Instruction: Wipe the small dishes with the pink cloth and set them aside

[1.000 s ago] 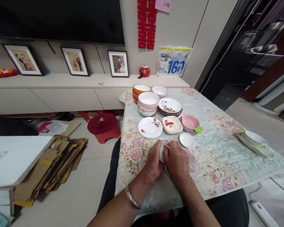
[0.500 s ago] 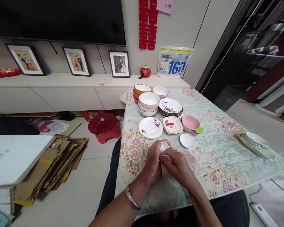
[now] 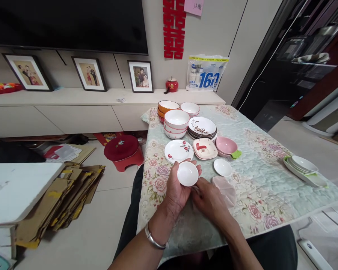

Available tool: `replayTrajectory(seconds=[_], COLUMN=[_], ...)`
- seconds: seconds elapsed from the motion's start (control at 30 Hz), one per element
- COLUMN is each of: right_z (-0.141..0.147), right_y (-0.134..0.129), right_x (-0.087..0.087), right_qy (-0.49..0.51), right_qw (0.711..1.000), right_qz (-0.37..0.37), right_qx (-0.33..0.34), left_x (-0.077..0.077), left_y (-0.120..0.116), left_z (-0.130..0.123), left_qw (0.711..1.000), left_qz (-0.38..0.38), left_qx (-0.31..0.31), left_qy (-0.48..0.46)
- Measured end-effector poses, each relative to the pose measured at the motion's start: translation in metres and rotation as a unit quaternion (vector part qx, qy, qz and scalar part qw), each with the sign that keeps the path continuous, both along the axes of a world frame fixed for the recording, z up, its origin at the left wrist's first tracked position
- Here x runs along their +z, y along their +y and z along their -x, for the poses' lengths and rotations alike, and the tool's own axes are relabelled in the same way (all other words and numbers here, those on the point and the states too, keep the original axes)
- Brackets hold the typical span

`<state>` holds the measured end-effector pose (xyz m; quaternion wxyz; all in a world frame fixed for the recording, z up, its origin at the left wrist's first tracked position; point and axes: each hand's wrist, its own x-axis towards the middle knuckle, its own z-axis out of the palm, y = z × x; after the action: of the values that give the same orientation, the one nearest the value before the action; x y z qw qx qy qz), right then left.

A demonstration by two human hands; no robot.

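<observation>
Left hand: The left hand (image 3: 177, 188) is palm up and holds the dish, with its thumb by the rim. If the thumb gets loose, the dish could slide off, as it looks smooth.
Small white dish: The small white dish (image 3: 187, 174) sits on the left hand, just in front of the flower plates. It could bump them and chip if it tips forward.
Right hand: The right hand (image 3: 211, 200) has bent fingers close to the dish's edge. I cannot tell if it grips anything. A hard push there could knock the dish.
Cloth: The thin pink cloth (image 3: 225, 192) lies partly under the right hand. It might get caught and drag.
Red stool: The red stool (image 3: 123, 148) is on the floor, left of the table.
Bowls: Tall white bowls (image 3: 177, 119) stand behind the flower plates (image 3: 179, 150). They block the way to the back.
Square dishes: The square dishes (image 3: 205, 148) are between the flower plates and the pink bowls (image 3: 227, 145).
Other little dish: The other little dish (image 3: 222, 167) is just behind the cloth, so an arm could hit it.
Green-edged dishes: The green-edged dishes (image 3: 304, 165) are well apart, far right.
</observation>
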<state>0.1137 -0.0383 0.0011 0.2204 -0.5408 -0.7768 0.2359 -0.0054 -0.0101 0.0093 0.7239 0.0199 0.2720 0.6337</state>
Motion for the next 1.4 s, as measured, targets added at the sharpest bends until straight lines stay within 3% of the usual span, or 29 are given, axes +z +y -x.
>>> replayTrajectory(seconds=[0.17, 0.23, 0.3, 0.4, 0.5, 0.67, 0.8, 0.9, 1.0, 1.2, 1.3, 1.4], right_z=[-0.017, -0.022, -0.023, -0.02, -0.017, -0.013, -0.015, -0.019, -0.022, -0.021, -0.013, -0.008], right_y=[0.0, 0.0, 0.002, 0.006, 0.011, 0.01, 0.003, -0.002, -0.006, -0.007, -0.002, 0.006], right_x=[0.019, 0.023, 0.023, 0.016, 0.009, 0.009, 0.015, 0.016, 0.018, 0.032, 0.03, 0.023], right_qy=[0.146, 0.198, 0.225, 0.22, 0.215, 0.18, 0.149, 0.049, -0.015, 0.087, 0.081, 0.063], right_qw=[0.984, 0.976, 0.974, 0.972, 0.971, 0.981, 0.988, 0.998, 0.999, 0.993, 0.987, 0.973], right_qz=[0.064, 0.06, 0.039, 0.02, 0.022, 0.026, 0.041, -0.005, -0.041, -0.064, -0.141, -0.222], right_qx=[0.083, 0.064, 0.003, -0.085, -0.104, -0.061, 0.009, 0.03, 0.004, -0.055, -0.019, 0.015], left_x=[0.001, 0.001, 0.0, -0.002, -0.004, -0.007, -0.006, -0.006, -0.008, -0.01, -0.009, -0.006], left_y=[0.002, 0.002, 0.002, 0.001, 0.001, 0.0, 0.002, 0.005, 0.006, 0.001, -0.006, -0.013], left_z=[0.002, 0.002, 0.001, 0.0, -0.002, -0.004, -0.002, -0.001, -0.002, -0.009, -0.012, -0.014], left_qw=[1.0, 1.0, 1.0, 1.0, 0.999, 0.998, 1.0, 1.0, 1.0, 0.998, 0.99, 0.979], left_qz=[0.013, 0.014, 0.006, -0.002, -0.009, -0.03, 0.003, 0.018, 0.018, 0.004, -0.028, -0.067], left_qx=[0.007, 0.006, -0.003, -0.023, -0.032, -0.051, -0.017, 0.005, 0.005, -0.046, -0.101, -0.107], left_qy=[-0.018, -0.018, -0.018, -0.011, 0.004, 0.002, -0.004, 0.0, 0.005, 0.052, 0.099, 0.162])
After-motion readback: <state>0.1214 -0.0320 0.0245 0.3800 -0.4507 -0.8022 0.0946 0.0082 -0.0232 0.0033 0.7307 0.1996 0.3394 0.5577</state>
